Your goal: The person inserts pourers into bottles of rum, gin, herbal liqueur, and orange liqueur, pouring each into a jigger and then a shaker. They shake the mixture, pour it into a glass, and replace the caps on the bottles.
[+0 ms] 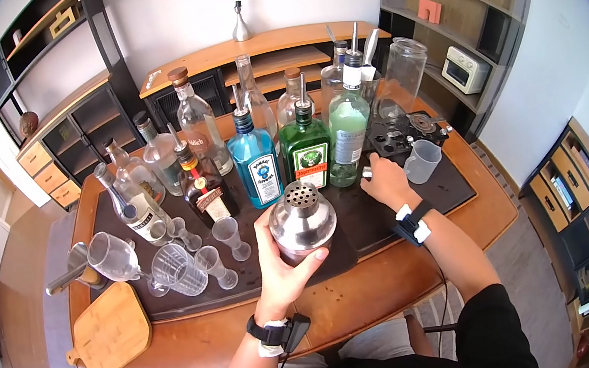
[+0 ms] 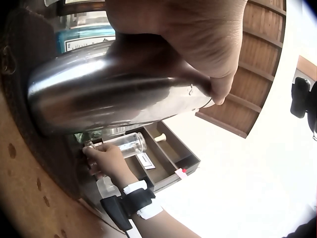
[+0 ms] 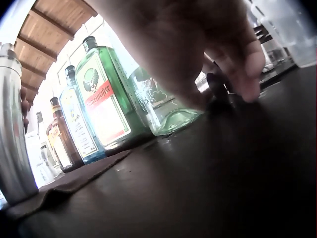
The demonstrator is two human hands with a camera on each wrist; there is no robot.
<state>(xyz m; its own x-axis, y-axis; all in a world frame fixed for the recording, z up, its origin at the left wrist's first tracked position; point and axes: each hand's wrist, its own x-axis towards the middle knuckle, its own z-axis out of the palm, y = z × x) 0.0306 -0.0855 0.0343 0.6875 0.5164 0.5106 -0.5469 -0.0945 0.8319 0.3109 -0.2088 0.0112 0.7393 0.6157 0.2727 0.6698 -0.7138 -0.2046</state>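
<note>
My left hand (image 1: 281,268) grips a steel cocktail shaker (image 1: 305,220) at the table's front middle, thumb across its near side. The shaker stands upright with its perforated strainer top bare. From the left wrist its smooth body (image 2: 99,84) fills the upper view. Over to the right, my right hand (image 1: 388,182) reaches down to the dark mat, fingers curled about a small shiny metal cap (image 1: 367,172). In the right wrist view the fingertips are low over the dark surface, mostly hiding the cap. A pale green bottle (image 1: 348,127) stands just left of that hand.
Green Jägermeister (image 1: 306,145) and blue gin (image 1: 255,159) bottles stand behind the shaker, among several others. Jiggers and glasses (image 1: 179,270) crowd the left, beside a wooden board (image 1: 109,330). A frosted cup (image 1: 422,161) and a black bar caddy (image 1: 397,136) stand at right.
</note>
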